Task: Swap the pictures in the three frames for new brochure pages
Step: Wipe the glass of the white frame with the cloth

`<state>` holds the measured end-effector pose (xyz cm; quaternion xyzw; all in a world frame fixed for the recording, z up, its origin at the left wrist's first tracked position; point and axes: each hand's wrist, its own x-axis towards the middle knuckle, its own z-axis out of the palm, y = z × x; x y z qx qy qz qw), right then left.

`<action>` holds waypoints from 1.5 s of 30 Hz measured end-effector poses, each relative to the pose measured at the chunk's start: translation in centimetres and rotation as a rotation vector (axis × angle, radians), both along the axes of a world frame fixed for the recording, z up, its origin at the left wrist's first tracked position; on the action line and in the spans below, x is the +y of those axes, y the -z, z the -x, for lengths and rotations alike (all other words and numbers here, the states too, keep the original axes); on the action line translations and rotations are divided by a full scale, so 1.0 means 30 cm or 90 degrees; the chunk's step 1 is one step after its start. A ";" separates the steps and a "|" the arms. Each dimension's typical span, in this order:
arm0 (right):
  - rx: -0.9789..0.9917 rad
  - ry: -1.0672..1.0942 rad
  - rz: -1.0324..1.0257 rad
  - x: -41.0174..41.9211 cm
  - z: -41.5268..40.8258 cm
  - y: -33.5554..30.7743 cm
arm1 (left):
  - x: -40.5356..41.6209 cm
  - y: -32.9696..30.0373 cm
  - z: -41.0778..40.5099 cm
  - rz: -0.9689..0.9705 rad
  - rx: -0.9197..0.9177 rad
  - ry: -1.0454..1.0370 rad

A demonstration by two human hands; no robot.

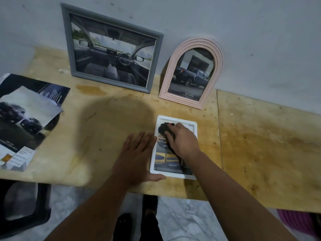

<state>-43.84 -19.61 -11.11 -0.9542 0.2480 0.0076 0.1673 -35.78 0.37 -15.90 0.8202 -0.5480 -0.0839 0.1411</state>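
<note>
The left hand [137, 153], fingers spread flat, braces the white frame [194, 124] just beside it so the right hand [182, 140], gripping a dark cloth [164, 129], can presumably wipe its front.

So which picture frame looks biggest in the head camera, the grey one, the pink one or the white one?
1. Grey frame, clearly largest.
2. Pink frame and white frame look alike; the white one lies nearer the camera, so unsure.
</note>
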 end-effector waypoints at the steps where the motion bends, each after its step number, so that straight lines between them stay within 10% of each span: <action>1: -0.001 -0.022 0.008 0.018 0.018 0.006 | 0.000 0.001 0.000 -0.002 -0.002 -0.001; 9: 0.041 -0.196 -0.016 0.156 0.241 -0.013 | -0.005 0.004 0.002 0.014 0.012 0.001; 15: 0.087 -0.120 -0.309 0.007 0.118 -0.117 | -0.006 -0.011 0.003 -0.003 0.019 0.003; 25: 0.008 0.000 -0.012 0.033 0.000 0.007 | -0.012 -0.012 0.007 -0.029 -0.003 -0.001; 38: 0.083 -0.103 -0.295 0.041 0.152 -0.110 | -0.015 -0.022 0.007 -0.041 0.010 0.000; 45: 0.041 -0.014 -0.036 -0.132 0.036 -0.020 | -0.015 -0.016 0.013 -0.033 -0.002 -0.001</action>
